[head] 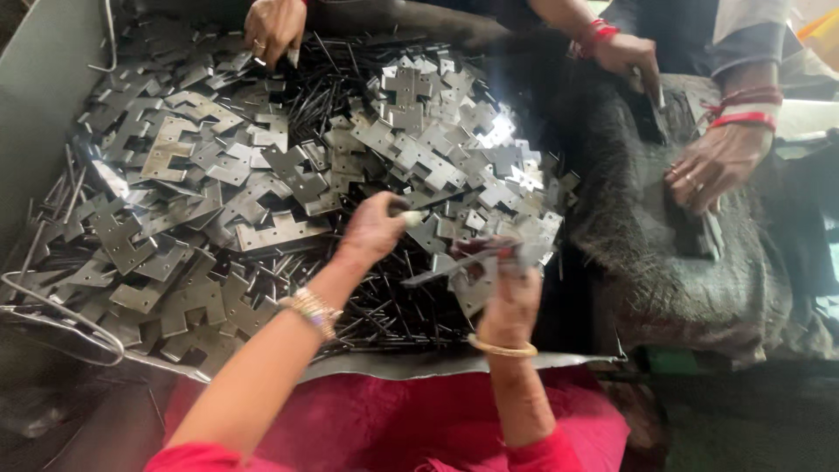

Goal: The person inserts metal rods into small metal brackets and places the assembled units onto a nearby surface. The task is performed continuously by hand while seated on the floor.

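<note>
A big heap of flat stamped metal plates with notches and small holes fills a grey tray, mixed with thin dark metal rods. My left hand reaches into the heap near its middle, fingers curled around a small pale piece I cannot make out. My right hand is closed on a metal plate with a rod-like part sticking out to the left, held just above the tray's near right corner. Motion blur hides the details of both.
Other people's hands work around the tray: one hand at the far edge, one at the far right, one resting on a dark fuzzy cloth with stacked plates. A wire handle loops at left. Red fabric lies below.
</note>
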